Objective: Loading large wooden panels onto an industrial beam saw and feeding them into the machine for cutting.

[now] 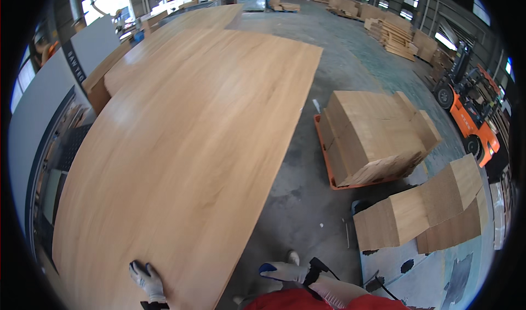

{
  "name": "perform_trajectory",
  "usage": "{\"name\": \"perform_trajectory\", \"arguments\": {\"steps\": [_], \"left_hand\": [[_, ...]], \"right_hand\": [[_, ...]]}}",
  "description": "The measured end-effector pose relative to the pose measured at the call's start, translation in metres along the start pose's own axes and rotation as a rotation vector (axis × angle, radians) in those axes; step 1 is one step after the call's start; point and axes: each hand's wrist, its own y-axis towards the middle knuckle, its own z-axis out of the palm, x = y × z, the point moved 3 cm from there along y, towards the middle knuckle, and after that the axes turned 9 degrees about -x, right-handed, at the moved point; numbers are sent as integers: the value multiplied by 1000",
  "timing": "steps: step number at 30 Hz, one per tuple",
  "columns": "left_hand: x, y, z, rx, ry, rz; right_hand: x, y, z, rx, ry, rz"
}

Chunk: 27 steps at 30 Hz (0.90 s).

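Note:
A large wood-grain panel (192, 140) lies flat in front of me and runs far ahead. My left hand (148, 282), in a pale glove with dark fingertips, rests on its near part with the fingers stretched out and nothing in them. To the right of the panel's edge, my right hand (285, 271) is held over the floor close to my body. It wears a pale glove with blue fingertips. Its fingers point left, stretched out, and I see nothing held in them. A dark band circles the right wrist.
On the right, stacked wooden boards (378, 134) sit on an orange pallet (329, 170). Nearer, more stacked boards (422, 206) lie on a worn blue-grey surface (438, 277). An orange forklift (471, 112) stands beyond. At left is a grey machine (44, 112); another wood-grain panel (219, 16) lies farther ahead.

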Motion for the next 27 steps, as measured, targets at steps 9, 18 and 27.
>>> {"name": "perform_trajectory", "arguments": {"steps": [9, 18, 27], "left_hand": [[-77, 27, -22, 7, 225, -231], [-85, 37, 4, -211, 17, -540], [-185, 2, 61, -162, 278, -828]], "right_hand": [[-16, 63, -438, -828, 151, -176], [171, 266, -738, -1265, -137, -632], [252, 484, -940, -1260, -978, -345]]}}
